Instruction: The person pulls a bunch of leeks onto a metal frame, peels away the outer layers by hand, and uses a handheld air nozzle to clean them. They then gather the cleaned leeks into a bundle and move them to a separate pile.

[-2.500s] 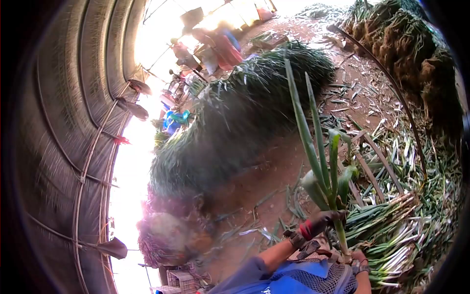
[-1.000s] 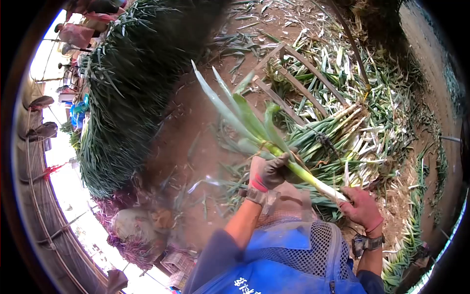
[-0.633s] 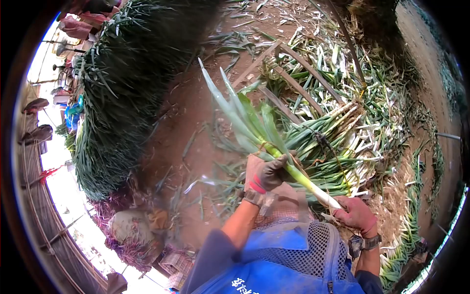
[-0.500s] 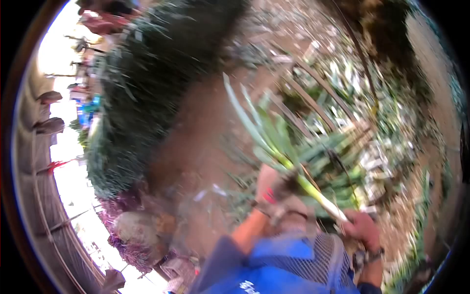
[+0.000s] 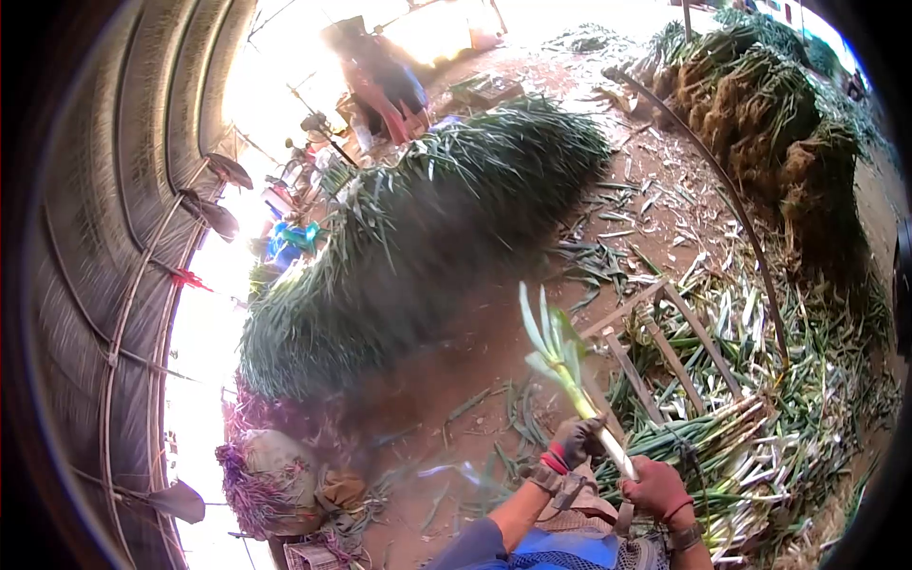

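A single green onion (image 5: 573,388), with a thick white stalk and green leaves, slants in front of me, leaves pointing up and away. My left hand (image 5: 578,444), in a dark glove with a red band at the wrist, is closed around the middle of the stalk. My right hand (image 5: 655,489), in a reddish glove, is closed at the white lower end, nearest my body; the stalk's tip is hidden in it. Beside my right hand, a pile of green onions (image 5: 684,435) lies by a wooden rack (image 5: 670,356).
A long heap of green onions (image 5: 446,218) stretches across the left and middle. Another tall stack (image 5: 760,123) stands at the back right. A person (image 5: 380,81) is beyond the heap. A pale sack (image 5: 275,465) sits at lower left, and onion scraps (image 5: 760,494) litter the right.
My view has swung up and left, showing more of the heap and the far person. The green onion stays in both hands, its leaves now looking fewer and shorter.
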Action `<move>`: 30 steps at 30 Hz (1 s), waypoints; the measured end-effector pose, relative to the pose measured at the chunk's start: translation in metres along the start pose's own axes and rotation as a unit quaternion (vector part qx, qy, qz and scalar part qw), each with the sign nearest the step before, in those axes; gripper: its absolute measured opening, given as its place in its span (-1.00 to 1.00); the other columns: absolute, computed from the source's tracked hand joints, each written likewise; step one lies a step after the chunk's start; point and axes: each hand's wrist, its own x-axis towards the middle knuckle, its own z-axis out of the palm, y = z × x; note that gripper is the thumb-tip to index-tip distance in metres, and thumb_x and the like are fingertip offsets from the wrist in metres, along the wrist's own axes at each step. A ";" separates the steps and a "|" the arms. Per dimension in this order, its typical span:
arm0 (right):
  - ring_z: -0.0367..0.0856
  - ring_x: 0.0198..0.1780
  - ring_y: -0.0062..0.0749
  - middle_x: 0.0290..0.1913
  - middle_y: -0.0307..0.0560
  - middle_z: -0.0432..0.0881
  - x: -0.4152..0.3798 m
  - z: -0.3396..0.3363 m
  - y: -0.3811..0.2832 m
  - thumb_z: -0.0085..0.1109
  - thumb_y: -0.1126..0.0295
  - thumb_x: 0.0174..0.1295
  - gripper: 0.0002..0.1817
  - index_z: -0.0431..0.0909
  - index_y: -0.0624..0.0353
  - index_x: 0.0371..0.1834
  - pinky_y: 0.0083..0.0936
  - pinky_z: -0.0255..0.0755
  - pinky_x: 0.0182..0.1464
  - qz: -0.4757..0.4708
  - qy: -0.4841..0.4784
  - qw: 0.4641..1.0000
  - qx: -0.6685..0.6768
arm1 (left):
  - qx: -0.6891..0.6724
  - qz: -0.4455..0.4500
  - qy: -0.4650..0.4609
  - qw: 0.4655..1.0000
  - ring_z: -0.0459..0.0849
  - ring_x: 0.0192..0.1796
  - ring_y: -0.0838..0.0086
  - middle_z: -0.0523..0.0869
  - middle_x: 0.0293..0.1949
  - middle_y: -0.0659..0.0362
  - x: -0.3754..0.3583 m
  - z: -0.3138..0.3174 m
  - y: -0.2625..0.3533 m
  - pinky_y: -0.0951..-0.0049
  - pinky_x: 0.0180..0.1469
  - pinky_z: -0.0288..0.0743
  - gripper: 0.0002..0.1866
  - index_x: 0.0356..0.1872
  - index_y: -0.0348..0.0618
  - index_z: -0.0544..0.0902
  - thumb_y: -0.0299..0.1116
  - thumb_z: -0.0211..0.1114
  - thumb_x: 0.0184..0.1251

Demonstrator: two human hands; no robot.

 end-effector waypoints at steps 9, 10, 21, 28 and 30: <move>0.69 -0.22 0.30 -0.31 0.27 0.70 -0.037 -0.003 0.029 0.31 0.14 0.18 -0.64 0.61 0.20 -0.14 0.04 0.56 -0.18 -0.026 0.112 0.983 0.146 | 0.075 0.163 0.065 0.982 0.73 -0.25 0.38 0.68 -0.29 0.20 -0.010 0.035 0.082 0.24 -0.16 0.73 -0.79 -0.05 -0.21 0.69 -0.30 0.39 0.48; 0.69 -0.20 0.30 -0.30 0.27 0.70 -0.049 -0.009 0.034 0.29 0.17 0.20 -0.67 0.63 0.20 -0.13 0.02 0.56 -0.17 -0.027 0.108 0.978 0.177 | 0.054 0.148 0.066 0.985 0.69 -0.31 0.43 0.66 -0.35 0.22 -0.009 0.035 0.082 0.33 -0.22 0.68 -0.82 -0.12 -0.19 0.72 -0.29 0.41 0.48; 0.76 -0.10 -0.07 -0.12 0.16 0.77 -0.086 -0.064 0.101 0.18 0.23 0.41 -0.60 0.64 0.32 0.14 -0.30 0.60 -0.01 0.080 0.232 0.958 0.147 | 0.020 0.068 -0.080 0.994 0.77 -0.02 0.31 0.76 -0.09 0.15 0.010 0.036 0.038 0.15 0.05 0.72 -0.69 0.18 -0.18 0.60 -0.43 0.35 0.49; 0.73 -0.07 0.07 -0.13 0.20 0.73 0.003 -0.063 0.044 0.14 -0.02 0.40 -0.52 0.67 0.23 -0.01 -0.13 0.56 -0.01 -0.061 0.142 0.981 0.118 | 0.035 -0.006 -0.162 0.986 0.78 -0.01 0.25 0.75 -0.06 0.11 0.001 0.050 -0.009 0.17 0.07 0.73 -0.69 0.17 -0.21 0.58 -0.45 0.35 0.48; 0.72 -0.11 0.12 -0.20 0.21 0.71 0.021 -0.049 0.036 0.17 -0.02 0.37 -0.55 0.66 0.21 -0.11 -0.08 0.54 -0.05 -0.037 0.127 0.987 0.095 | 0.019 -0.022 -0.162 0.986 0.78 0.01 0.27 0.76 -0.03 0.09 0.001 0.047 -0.029 0.19 0.08 0.72 -0.68 0.19 -0.23 0.56 -0.44 0.33 0.50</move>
